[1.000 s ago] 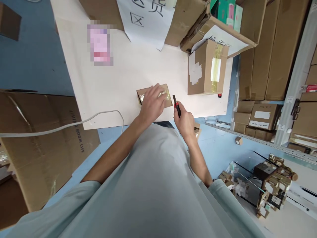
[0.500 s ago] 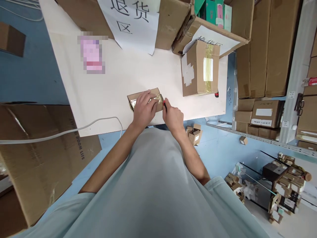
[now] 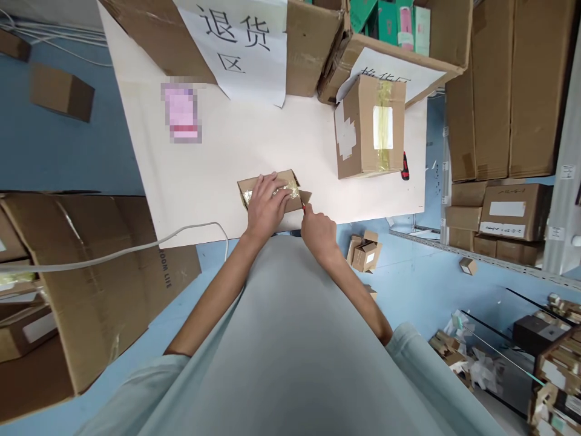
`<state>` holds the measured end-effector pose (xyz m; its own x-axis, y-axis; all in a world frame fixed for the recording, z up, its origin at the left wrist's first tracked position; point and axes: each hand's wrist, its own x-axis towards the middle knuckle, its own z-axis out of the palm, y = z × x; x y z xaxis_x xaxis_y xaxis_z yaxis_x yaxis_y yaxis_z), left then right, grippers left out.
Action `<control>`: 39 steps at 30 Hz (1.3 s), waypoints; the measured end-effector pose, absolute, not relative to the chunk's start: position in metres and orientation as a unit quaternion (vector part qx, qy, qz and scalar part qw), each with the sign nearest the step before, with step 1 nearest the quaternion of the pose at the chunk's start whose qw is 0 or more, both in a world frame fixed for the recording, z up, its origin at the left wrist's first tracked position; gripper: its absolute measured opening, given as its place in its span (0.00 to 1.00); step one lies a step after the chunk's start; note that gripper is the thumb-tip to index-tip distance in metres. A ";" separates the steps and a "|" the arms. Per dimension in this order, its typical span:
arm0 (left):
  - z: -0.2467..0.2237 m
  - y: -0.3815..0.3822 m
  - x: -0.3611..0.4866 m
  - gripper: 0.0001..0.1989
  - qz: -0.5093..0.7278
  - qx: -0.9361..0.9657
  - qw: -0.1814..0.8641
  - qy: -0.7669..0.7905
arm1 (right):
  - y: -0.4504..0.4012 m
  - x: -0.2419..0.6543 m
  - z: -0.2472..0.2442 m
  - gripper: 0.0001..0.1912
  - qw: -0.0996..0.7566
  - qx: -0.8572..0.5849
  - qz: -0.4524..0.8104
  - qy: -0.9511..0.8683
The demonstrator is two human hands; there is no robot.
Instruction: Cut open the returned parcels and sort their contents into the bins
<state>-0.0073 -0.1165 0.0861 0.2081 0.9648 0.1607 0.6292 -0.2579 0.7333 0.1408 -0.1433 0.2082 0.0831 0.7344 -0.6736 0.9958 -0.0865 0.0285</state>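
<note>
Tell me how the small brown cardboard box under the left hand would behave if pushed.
The small brown cardboard box would probably slide rather than roll: it is flat-sided and lies on the white tabletop. Its straight edges suggest fairly stiff walls, but the brown cardboard flap projecting near the right hand would likely bend easily.
</note>
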 end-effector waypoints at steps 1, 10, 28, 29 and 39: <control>0.087 -0.119 -0.007 0.16 0.312 0.727 0.269 0.549 | -0.146 0.144 0.212 0.27 0.249 0.686 -0.266 0.630; 0.091 -0.127 -0.026 0.20 0.311 0.699 0.240 0.598 | -0.121 0.191 0.206 0.30 0.108 0.736 -0.251 0.619; 0.107 -0.182 -0.080 0.24 0.314 0.560 0.145 0.753 | -0.087 0.222 0.034 0.30 -0.060 0.717 -0.422 0.552; 0.108 -0.184 -0.083 0.24 0.320 0.545 0.138 0.763 | -0.084 0.210 0.033 0.30 -0.095 0.689 -0.485 0.530; 0.125 -0.183 -0.094 0.22 0.366 0.431 0.164 0.808 | -0.092 0.159 0.044 0.32 -0.197 0.581 -0.638 0.466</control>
<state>-0.0943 -0.1833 0.1252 -0.5744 0.8170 0.0512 0.5769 0.3596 0.7334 0.1589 -0.0916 0.0444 -0.2481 0.7932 -0.5562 0.2899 -0.4870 -0.8239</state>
